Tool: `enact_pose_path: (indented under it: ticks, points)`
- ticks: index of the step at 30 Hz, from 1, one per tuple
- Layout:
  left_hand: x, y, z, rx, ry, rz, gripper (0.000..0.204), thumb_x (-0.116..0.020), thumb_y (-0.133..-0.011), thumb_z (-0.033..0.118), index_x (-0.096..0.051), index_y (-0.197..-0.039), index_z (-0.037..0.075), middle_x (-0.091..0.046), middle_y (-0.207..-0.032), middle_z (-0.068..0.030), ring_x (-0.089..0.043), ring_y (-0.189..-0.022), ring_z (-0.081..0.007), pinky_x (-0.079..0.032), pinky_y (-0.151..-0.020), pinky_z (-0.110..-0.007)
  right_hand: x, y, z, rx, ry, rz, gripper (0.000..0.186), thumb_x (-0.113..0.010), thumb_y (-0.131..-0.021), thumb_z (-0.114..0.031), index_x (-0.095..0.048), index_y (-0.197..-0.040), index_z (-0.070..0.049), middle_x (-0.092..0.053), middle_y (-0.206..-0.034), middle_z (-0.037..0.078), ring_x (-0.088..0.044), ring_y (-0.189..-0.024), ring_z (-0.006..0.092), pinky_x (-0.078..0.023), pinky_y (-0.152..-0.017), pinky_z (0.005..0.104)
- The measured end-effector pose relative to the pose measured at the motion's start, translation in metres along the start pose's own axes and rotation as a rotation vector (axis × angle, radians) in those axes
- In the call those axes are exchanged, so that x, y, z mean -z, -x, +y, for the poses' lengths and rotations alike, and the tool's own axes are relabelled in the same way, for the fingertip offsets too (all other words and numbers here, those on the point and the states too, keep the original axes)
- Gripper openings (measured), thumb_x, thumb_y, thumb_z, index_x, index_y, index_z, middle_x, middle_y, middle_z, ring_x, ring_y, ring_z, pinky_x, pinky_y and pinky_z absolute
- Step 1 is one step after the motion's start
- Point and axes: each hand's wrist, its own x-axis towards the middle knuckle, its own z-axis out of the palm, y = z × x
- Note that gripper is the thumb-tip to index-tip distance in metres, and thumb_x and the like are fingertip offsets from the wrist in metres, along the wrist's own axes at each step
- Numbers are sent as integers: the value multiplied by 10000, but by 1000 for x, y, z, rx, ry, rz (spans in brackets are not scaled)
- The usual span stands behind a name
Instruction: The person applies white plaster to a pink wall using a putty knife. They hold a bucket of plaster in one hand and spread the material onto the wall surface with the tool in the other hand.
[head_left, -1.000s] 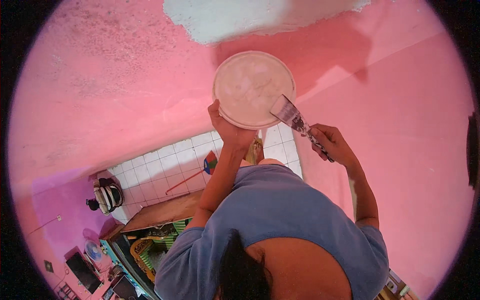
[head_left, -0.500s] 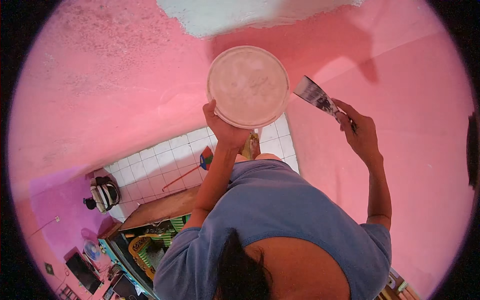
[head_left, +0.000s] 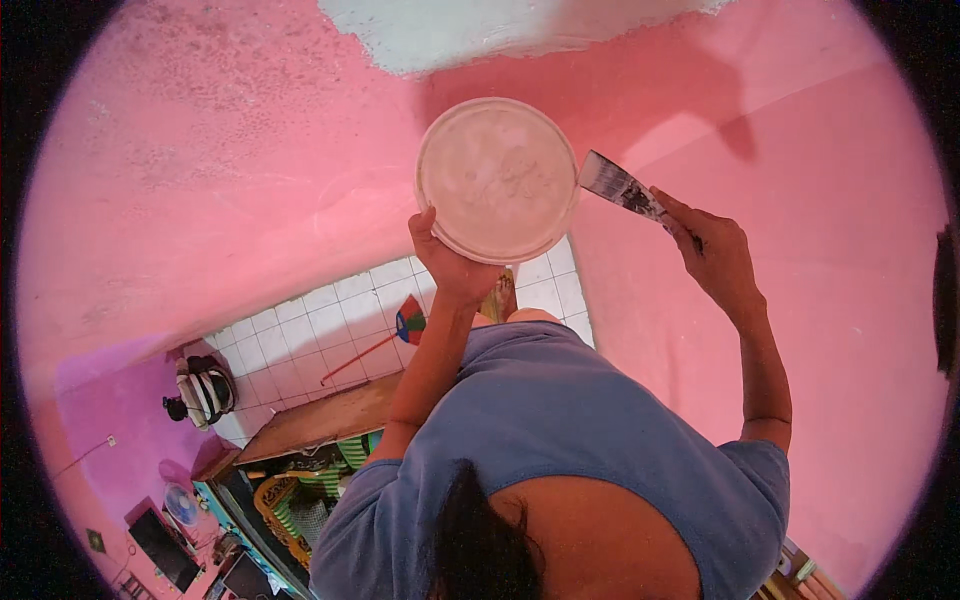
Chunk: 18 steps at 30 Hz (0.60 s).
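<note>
My left hand (head_left: 455, 255) grips a round, pale plastic lid (head_left: 495, 175) by its lower left edge, thumb on the rim; smudges of whitish material show on its face. My right hand (head_left: 715, 250) is closed on the handle of a putty knife (head_left: 625, 190), whose smeared metal blade is beside the lid's right rim; whether it touches the rim I cannot tell. Above the lid, a ragged pale white patch (head_left: 510, 30) covers part of the pink wall (head_left: 200, 170).
A narrow tiled floor (head_left: 335, 320) holds a red-handled broom (head_left: 408, 320) and a bag (head_left: 205, 390). At the lower left stand a wooden-topped cabinet (head_left: 310, 415), a small fan (head_left: 180, 505) and a dark screen (head_left: 160, 540). A pink wall (head_left: 840, 300) rises at my right.
My right hand has moved up and right, taking the knife blade off the lid's face to beside its rim. The lid has shifted slightly left.
</note>
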Motion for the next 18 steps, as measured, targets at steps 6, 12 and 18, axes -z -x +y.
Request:
enact_pose_path:
  ticks: [6,12,18]
  points:
    - [-10,-2,0,-66,-87,75,694,-445,-784,478,-343,-1347,85,-383,-1361,-165,-398,-1223,-358,-354,-996,-519,-1,5,-4,36,8,-51,387,-509,-901,-206,-488,-1284,-259,-628,-758,102,-610,-642,266,-493,-573,386]
    - [-5,-4,-1,-51,-60,62,696,-444,-781,478,-346,-1345,83,-389,-1355,-170,-398,-1222,-361,-353,-995,-518,-2,3,-3,35,42,-3,391,-520,-896,-210,-489,-1283,-255,-623,-747,106,-603,-621,257,-498,-571,374]
    - [-5,-5,-6,-15,-10,76,718,-451,-770,481,-327,-1355,81,-377,-1360,-171,-388,-1226,-366,-336,-1002,-531,-1,4,-6,24,68,-41,370,-488,-912,-226,-493,-1281,-242,-632,-762,107,-609,-629,275,-500,-587,395]
